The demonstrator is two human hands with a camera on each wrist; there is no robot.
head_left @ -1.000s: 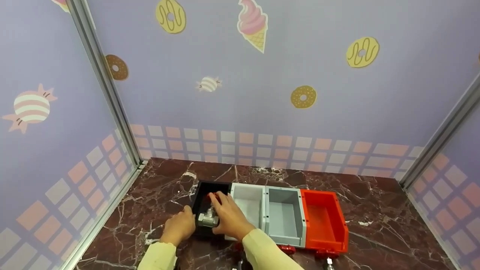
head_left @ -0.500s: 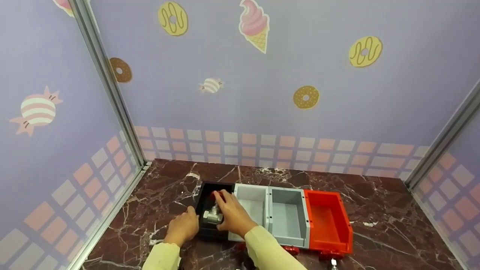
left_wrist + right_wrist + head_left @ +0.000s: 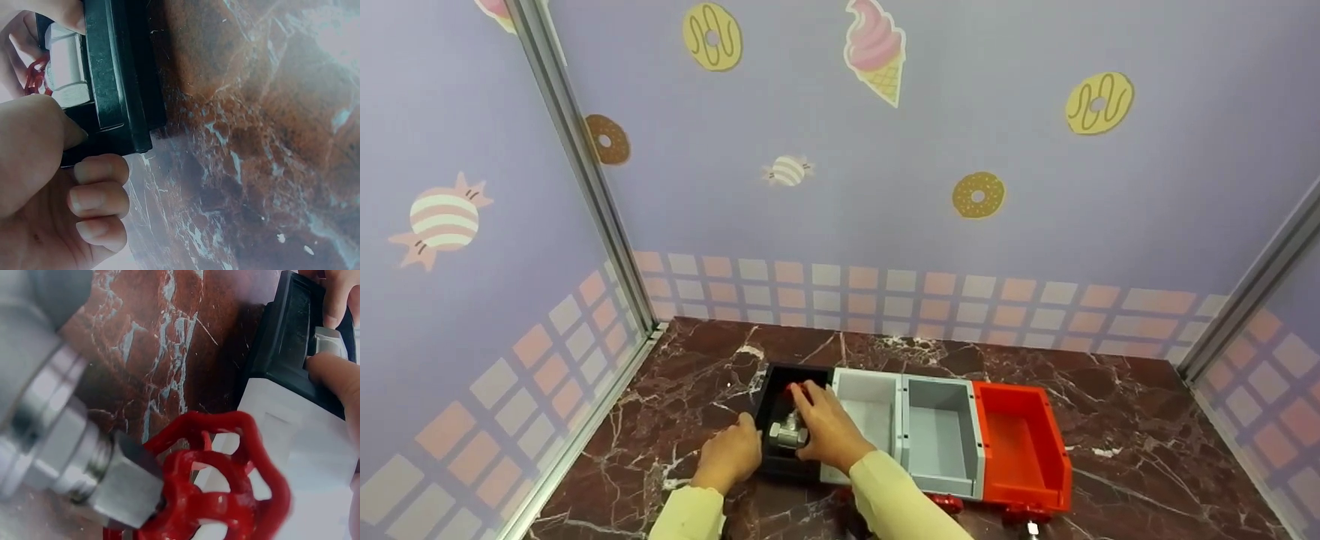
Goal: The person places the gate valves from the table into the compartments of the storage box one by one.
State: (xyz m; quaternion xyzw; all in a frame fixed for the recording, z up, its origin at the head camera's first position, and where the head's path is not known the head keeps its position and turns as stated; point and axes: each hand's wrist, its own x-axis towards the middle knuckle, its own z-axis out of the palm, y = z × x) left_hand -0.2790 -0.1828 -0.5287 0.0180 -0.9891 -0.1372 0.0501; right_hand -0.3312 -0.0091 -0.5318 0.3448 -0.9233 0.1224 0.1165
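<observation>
Soft, fairly bright light spreads evenly over the patterned wall [image 3: 1035, 225] behind the black bin [image 3: 766, 405], whose inside sits darkest. The head view is reasonably clear, if grainy around that bin. In the left wrist view, the silver valve [image 3: 66, 67] inside it glows almost white, and well apart from it glare bleaches the tabletop [image 3: 337, 45]. From the right wrist, shade hugs the bin's outer wall, the white bin [image 3: 292, 433] beside it looks washed out, and the metal fitting [image 3: 34, 394] well apart is badly blurred.
</observation>
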